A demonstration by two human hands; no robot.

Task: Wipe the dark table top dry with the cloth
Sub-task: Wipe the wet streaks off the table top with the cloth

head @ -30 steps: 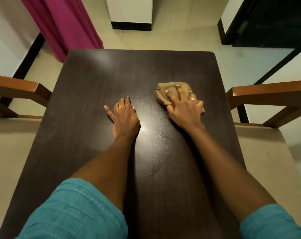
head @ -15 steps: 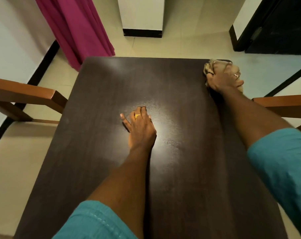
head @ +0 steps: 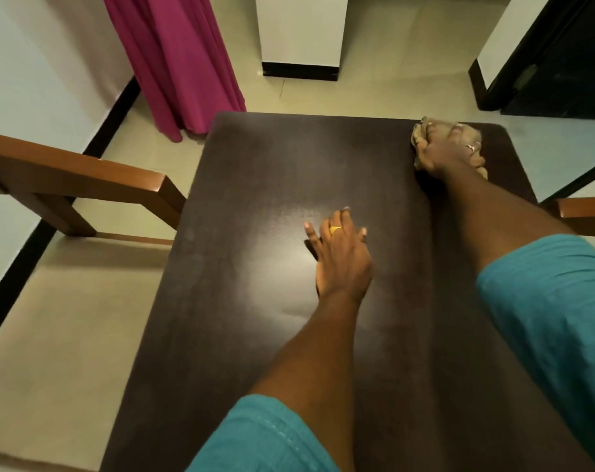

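Note:
The dark table top (head: 262,206) fills the middle of the view, with a shiny patch near its centre. A crumpled tan cloth (head: 422,132) lies at the far right corner of the table. My right hand (head: 449,153) is on top of it and grips it, fingers bent over the bunched fabric, which shows on both sides of the hand. My left hand (head: 340,257) rests flat on the table's middle with fingers straight, holding nothing. Teal sleeves cover both upper arms.
A wooden chair arm (head: 85,175) stands close to the table's left edge, and another chair arm (head: 585,212) on the right. A magenta curtain (head: 180,63) hangs beyond the far left corner. A white pillar (head: 301,32) and a dark doorway (head: 561,63) stand behind.
My right hand swept the cloth from the table's middle right out to the far right corner and stays there. My left hand has kept its place on the table.

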